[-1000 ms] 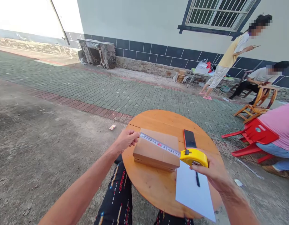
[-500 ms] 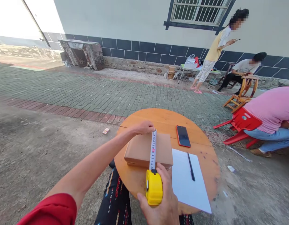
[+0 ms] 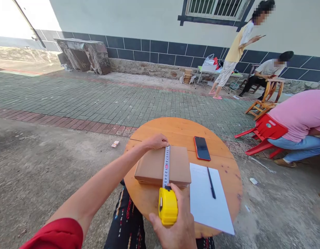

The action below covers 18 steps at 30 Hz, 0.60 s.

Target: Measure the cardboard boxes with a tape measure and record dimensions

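A flat brown cardboard box (image 3: pixel 154 166) lies on a round wooden table (image 3: pixel 180 129). My left hand (image 3: pixel 156 141) pinches the end of a white tape blade (image 3: pixel 166 166) at the box's far edge. The blade runs straight across the box's top toward me. My right hand (image 3: pixel 179 224) grips the yellow tape measure case (image 3: pixel 168 206) at the near edge of the box. A white sheet of paper (image 3: pixel 209 202) with a black pen (image 3: pixel 211 178) on it lies right of the box. A phone in a red case (image 3: pixel 202 148) rests beyond the paper.
A person in a pink shirt sits on a red plastic chair (image 3: pixel 263 133) at the right. Farther back one person stands and another sits by a wooden chair (image 3: pixel 266 100). Brick paving and a wall lie beyond; concrete ground is to the left.
A second ago the tape ran along the box's length, case at the right end. It then swung crosswise, my right hand pulling the case to the near edge. It has barely moved since.
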{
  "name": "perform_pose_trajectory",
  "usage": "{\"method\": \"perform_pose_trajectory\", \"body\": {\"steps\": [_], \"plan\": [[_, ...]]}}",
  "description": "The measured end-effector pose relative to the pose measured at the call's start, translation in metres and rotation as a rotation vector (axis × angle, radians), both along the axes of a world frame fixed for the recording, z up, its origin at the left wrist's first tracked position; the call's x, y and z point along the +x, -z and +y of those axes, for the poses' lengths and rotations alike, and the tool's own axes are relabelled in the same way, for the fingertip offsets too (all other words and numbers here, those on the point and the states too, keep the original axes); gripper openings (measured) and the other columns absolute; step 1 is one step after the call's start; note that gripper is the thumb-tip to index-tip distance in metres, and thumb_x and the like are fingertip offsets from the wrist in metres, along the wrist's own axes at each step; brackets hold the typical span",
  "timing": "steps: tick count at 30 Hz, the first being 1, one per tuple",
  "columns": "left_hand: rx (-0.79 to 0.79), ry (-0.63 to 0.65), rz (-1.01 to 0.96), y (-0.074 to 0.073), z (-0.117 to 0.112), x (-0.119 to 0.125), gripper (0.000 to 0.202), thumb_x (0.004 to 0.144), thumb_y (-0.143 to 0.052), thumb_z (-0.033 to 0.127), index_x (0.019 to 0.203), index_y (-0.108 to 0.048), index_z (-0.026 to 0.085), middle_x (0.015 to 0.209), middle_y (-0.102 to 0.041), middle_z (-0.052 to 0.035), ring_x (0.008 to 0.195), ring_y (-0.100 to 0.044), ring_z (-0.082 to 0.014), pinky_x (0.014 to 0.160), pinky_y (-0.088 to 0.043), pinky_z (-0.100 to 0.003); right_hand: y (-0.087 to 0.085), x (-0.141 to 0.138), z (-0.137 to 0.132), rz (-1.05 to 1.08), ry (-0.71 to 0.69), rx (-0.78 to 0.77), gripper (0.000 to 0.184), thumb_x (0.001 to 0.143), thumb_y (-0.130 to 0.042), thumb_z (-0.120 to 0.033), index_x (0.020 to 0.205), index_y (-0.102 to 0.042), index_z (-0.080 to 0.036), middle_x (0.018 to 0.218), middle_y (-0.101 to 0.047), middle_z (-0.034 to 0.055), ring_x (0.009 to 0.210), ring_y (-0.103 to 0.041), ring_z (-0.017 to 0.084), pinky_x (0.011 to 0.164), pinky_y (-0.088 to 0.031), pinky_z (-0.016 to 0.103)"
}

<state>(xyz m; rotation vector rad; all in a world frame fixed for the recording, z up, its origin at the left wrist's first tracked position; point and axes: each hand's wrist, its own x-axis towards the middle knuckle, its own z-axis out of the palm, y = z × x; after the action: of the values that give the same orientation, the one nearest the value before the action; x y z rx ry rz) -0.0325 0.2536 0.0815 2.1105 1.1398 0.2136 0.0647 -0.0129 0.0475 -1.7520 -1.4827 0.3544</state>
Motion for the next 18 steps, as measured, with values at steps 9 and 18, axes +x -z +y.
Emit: {"method": "perform_pose_trajectory", "body": {"steps": [9,18], "plan": [[-0.021,-0.034,-0.010,0.005,-0.004,0.001,0.031,0.093,-0.060,0.037,0.115,-0.061,0.015,0.115,-0.063,-0.0070,0.098,-0.064,-0.0218,0.083,-0.055,-0.040,0.015,0.005,-0.009,-0.015,-0.060,0.004,0.079,0.067,-0.072,-0.031,0.139,-0.042,-0.022,0.129,-0.062,0.0111,0.110,-0.065,0.034,0.093,-0.055,0.044],[-0.046,-0.056,-0.011,0.004,-0.005,0.000,0.032,0.093,-0.062,0.037,0.115,-0.062,0.014,0.116,-0.063,-0.0065,0.099,-0.064,-0.0233,0.082,-0.056,-0.040,0.010,0.001,-0.010,-0.010,-0.083,-0.019,0.078,0.070,-0.070,-0.029,0.140,-0.039,-0.021,0.137,-0.056,0.0130,0.122,-0.057,0.036,0.097,-0.051,0.046]]}}
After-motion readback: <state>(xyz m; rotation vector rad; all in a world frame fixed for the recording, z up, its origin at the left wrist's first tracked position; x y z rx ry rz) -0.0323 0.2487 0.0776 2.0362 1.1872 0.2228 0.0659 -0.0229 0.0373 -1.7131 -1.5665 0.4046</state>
